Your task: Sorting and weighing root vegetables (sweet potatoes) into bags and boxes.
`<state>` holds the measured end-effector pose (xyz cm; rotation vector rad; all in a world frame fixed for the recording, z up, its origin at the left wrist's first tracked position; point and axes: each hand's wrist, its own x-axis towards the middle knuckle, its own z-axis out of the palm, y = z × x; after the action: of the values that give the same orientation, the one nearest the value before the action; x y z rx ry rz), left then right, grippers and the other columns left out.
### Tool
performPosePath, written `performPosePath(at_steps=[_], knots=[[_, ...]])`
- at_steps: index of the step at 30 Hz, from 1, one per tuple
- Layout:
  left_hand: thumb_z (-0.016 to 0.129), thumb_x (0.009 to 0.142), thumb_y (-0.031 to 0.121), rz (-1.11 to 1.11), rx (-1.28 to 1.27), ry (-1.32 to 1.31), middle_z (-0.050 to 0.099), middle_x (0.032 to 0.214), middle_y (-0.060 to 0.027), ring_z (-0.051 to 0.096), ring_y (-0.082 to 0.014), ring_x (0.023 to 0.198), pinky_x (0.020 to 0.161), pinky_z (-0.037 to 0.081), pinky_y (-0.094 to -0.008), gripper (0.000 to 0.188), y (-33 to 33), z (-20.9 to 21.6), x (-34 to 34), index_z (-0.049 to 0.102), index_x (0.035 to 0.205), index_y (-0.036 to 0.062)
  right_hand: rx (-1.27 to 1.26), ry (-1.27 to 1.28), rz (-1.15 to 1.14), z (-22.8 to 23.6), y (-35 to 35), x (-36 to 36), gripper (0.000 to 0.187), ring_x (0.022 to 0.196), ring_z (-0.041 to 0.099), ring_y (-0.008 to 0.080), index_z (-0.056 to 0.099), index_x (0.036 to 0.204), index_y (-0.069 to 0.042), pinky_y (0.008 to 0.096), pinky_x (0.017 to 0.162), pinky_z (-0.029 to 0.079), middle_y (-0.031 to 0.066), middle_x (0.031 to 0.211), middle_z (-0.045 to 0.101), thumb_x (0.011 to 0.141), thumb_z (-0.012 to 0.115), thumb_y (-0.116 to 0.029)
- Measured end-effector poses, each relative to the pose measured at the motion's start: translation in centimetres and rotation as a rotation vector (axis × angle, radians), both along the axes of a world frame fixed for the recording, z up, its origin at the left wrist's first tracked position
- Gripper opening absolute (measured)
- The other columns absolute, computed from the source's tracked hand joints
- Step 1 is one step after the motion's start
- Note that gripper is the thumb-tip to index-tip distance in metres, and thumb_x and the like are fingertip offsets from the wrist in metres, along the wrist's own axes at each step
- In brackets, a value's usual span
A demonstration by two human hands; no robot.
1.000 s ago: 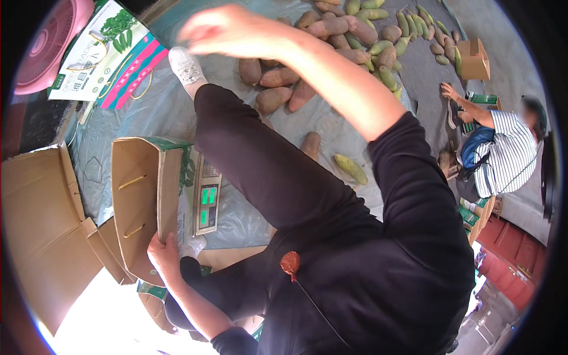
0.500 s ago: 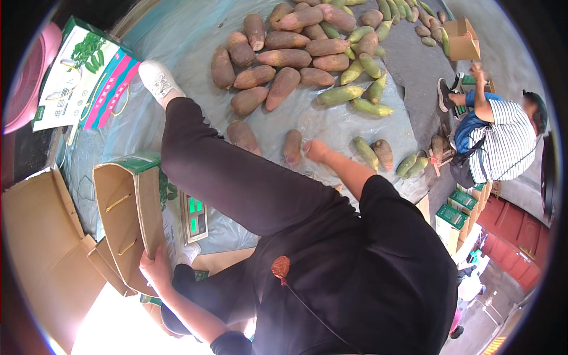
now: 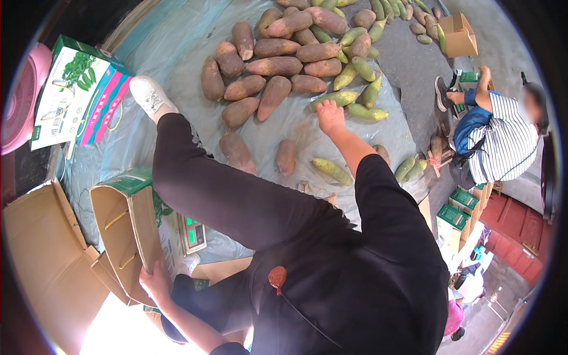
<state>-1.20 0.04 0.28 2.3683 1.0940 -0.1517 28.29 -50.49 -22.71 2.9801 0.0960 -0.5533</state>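
Observation:
My left hand (image 3: pixel 156 285) grips the near edge of an upright cardboard gift box (image 3: pixel 120 228), thumb on one side of the wall. The box has a green end and yellow cord handles; it stands beside a scale (image 3: pixel 194 232) with a lit green display. My right hand (image 3: pixel 332 117) reaches out over the plastic sheet, fingers slightly apart at the lower side of a long green fruit or root (image 3: pixel 336 99). A second green one (image 3: pixel 363 112) lies just right of it. Nearer to me lie a loose green one (image 3: pixel 331 171) and a brownish-purple one (image 3: pixel 286 157).
Brownish-purple produce (image 3: pixel 276 65) is heaped at the far middle. A printed carton (image 3: pixel 74 97) and a pink basket (image 3: pixel 25 100) stand at left, above an open cardboard box (image 3: pixel 47 245). At right a person in a striped shirt (image 3: pixel 503 136) sits near green-topped boxes (image 3: pixel 454 218).
My right hand has moved away, from beside a brownish-purple piece to the green ones. One green piece now lies nearer and further left. My left hand keeps its hold on the box.

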Motion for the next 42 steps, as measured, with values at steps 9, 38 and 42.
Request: performPosePath(at_steps=[9, 38, 42], knots=[[0.059, 0.08, 0.007, 0.056, -0.057, 0.013, 0.068, 0.087, -0.0137, 0.063, -0.0206, 0.078, 0.075, 0.048, -0.0331, 0.024, 0.9, -1.4, -0.5, 0.062, 0.1, -0.0055, -0.154, 0.002, 0.222, -1.9, -1.7, 3.3, 0.027, 0.108, 0.048, 0.0201, 0.056, 0.11, -0.016, 0.0382, 0.083, 0.043, 0.0025, 0.109, 0.054, 0.083, 0.053, -0.012], [0.06, 0.079, 0.007, 0.026, -0.019, 0.03, 0.067, 0.085, -0.0134, 0.062, -0.0198, 0.076, 0.074, 0.048, -0.0322, 0.025, 1.2, -1.0, -0.4, 0.062, 0.101, -0.0049, 0.083, 0.161, 0.151, -2.4, 3.2, 0.3, 0.041, 0.111, 0.05, 0.0223, 0.053, 0.114, -0.018, 0.0467, 0.089, 0.04, 0.0021, 0.111, 0.055, 0.075, 0.062, -0.008], [0.06, 0.079, 0.007, 0.05, -0.044, 0.012, 0.067, 0.082, -0.0138, 0.062, -0.0196, 0.073, 0.072, 0.048, -0.0324, 0.024, 1.5, -1.5, -1.3, 0.062, 0.099, -0.0052, 0.029, 0.194, 0.093, -3.4, 2.3, 0.1, 0.044, 0.112, 0.05, 0.0222, 0.052, 0.117, -0.019, 0.0463, 0.089, 0.041, 0.0017, 0.112, 0.055, 0.075, 0.06, -0.006]])
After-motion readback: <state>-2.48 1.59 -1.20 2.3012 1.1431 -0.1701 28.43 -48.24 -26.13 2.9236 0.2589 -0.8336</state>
